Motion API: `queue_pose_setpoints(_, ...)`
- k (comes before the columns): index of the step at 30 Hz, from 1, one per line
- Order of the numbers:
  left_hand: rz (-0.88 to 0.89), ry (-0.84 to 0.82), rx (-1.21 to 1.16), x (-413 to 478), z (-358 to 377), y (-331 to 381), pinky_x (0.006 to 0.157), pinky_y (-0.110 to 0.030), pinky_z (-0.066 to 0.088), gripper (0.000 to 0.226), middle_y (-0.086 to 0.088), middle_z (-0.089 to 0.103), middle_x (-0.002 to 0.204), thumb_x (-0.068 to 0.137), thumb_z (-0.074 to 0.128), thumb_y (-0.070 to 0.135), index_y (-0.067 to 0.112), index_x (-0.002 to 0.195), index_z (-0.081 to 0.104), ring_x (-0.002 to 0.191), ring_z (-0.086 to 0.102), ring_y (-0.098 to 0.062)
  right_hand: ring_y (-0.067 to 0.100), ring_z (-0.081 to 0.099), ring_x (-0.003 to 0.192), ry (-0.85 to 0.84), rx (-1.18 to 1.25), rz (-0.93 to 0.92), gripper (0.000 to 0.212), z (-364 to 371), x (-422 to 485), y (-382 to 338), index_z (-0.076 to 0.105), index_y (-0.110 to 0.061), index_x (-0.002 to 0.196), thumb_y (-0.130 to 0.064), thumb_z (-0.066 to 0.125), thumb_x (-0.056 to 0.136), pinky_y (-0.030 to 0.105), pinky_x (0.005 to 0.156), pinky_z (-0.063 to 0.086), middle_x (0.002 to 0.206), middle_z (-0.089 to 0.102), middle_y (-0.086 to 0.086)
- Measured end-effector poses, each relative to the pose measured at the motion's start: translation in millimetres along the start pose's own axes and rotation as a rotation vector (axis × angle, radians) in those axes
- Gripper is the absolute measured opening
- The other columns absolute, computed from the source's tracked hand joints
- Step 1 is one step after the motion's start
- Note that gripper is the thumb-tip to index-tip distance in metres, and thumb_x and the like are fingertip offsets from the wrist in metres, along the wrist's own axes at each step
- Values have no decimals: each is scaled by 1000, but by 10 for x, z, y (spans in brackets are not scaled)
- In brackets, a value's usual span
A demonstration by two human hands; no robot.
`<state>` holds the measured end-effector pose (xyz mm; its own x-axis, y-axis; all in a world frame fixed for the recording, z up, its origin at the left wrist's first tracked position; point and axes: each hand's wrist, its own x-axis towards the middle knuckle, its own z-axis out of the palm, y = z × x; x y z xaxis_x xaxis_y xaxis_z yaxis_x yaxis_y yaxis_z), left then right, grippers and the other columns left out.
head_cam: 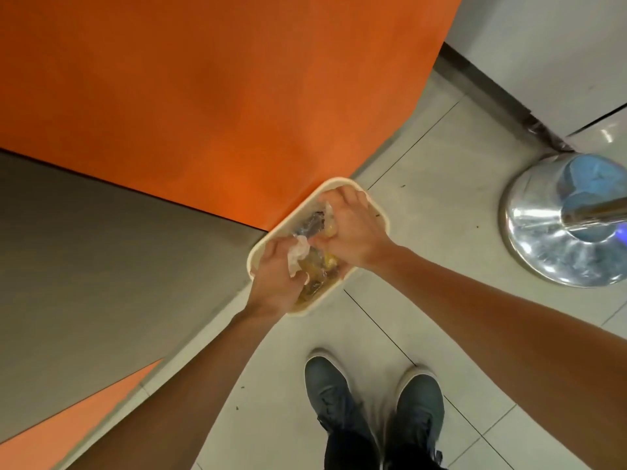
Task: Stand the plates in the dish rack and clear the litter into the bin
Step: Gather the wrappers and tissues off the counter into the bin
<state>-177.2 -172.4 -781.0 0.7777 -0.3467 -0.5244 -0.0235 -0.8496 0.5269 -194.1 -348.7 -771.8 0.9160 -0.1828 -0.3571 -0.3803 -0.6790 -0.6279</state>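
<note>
- An orange panel (203,96) fills the upper left of the view. Its lower edge meets a flat grey surface (84,249) along a dark slanting line.
- A pale tiled floor (441,184) with thin dark joints runs from the right side down to the bottom edge. A few dark specks lie on it.
- A white wall (543,45) with a dark skirting strip closes the upper right corner.
- A shiny domed metal base (543,239) with a pole rising from it stands on the floor at the right, well apart from the hands.
- Two bare forearms reach in from the lower corners and meet near the middle.
- Two grey shoes (329,391) stand on the tiles directly below the hands.
- A cream tray (378,212) with rounded corners sits where the orange panel, the grey surface and the floor come together. Its far and right sides hang over the tiles, and I cannot tell what carries it.
- The right hand (353,232) lies palm down over the tray, fingers curled onto the clear wrappers (312,222) in it.
- The left hand (276,283) is at the tray's near left side, fingers closed on a crumpled white tissue (298,257).
- The hands almost touch over the litter. Open floor lies to the right of the tray and below it.
</note>
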Motion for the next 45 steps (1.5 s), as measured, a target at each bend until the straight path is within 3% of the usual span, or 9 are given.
queue_pose_setpoints(7, 301, 72, 97, -352, 47, 217, 110, -38, 35, 61, 2, 26, 155, 90, 51, 15, 21, 147, 31, 142, 29, -21, 26, 22, 140, 6, 140, -59, 68, -50, -301, 197, 39, -21, 141, -52, 61, 85, 44, 113, 30, 151, 25, 6)
queue_pose_setpoints(11, 446, -6, 364, -408, 255, 349, 119, -44, 24, 65, -3, 14, 163, 95, 39, 34, 16, 155, 20, 149, 16, -21, 23, 46, 127, -90, 258, -69, 43, -63, -439, 313, 48, -14, 136, -16, 53, 94, 42, 99, 48, 142, 36, 5)
queue_pose_setpoints(15, 360, -101, 548, -98, 342, 257, 122, -45, 10, 59, 0, 1, 165, 105, 27, 36, 18, 157, 4, 152, -2, -17, 22, 49, 121, -178, 207, -97, 33, -19, -320, 286, 57, 0, 125, -2, 49, 93, 33, 103, 42, 128, 53, 11)
queue_pose_setpoints(22, 476, -236, 664, 374, 302, 167, 116, -51, 23, 60, 0, 36, 155, 97, 13, 44, 21, 147, 37, 148, 22, -21, 23, 60, 94, -372, -18, 37, 19, -26, 14, 226, 67, -3, 107, -7, 57, 91, 31, 81, 48, 104, 68, 10)
queue_pose_setpoints(28, 243, -398, 740, 817, 508, 170, 119, -51, 14, 50, 2, 24, 161, 100, 30, 47, 34, 148, 35, 149, 13, -26, 31, 61, 96, -185, 125, 94, 42, -108, -30, 348, 72, -6, 106, 12, 43, 81, 38, 82, 54, 108, 65, 18)
queue_pose_setpoints(32, 183, -386, 634, 785, 510, 306, 116, -51, 25, 44, -1, 30, 158, 100, 38, 44, 32, 142, 46, 146, 23, -28, 28, 65, 92, -26, 257, 119, 41, -227, -164, 472, 76, -3, 93, 17, 43, 78, 27, 81, 48, 97, 72, 15)
queue_pose_setpoints(37, 228, -267, 384, 575, 297, 362, 99, -46, 45, 7, 0, 53, 138, 89, 61, 29, 26, 87, 67, 125, 50, -27, 19, 67, 95, 52, 325, 215, 40, -401, -251, 494, 76, -12, 94, 12, 46, 82, 21, 89, 50, 98, 72, 8)
queue_pose_setpoints(42, 221, -166, 236, 447, 78, 445, 102, -36, 43, 39, 3, 54, 139, 94, 60, 38, 19, 128, 61, 126, 50, -19, 13, 65, 93, 59, 367, 273, 29, -578, -365, 404, 75, -12, 94, 4, 52, 87, 5, 79, 45, 99, 73, 3)
queue_pose_setpoints(45, 211, -149, 173, 355, -38, 529, 105, -38, 42, 39, 2, 54, 138, 93, 62, 28, 19, 130, 59, 127, 50, -19, 15, 65, 91, 58, 393, 302, 27, -641, -484, 329, 74, -12, 92, 2, 52, 88, 12, 78, 46, 97, 73, 3)
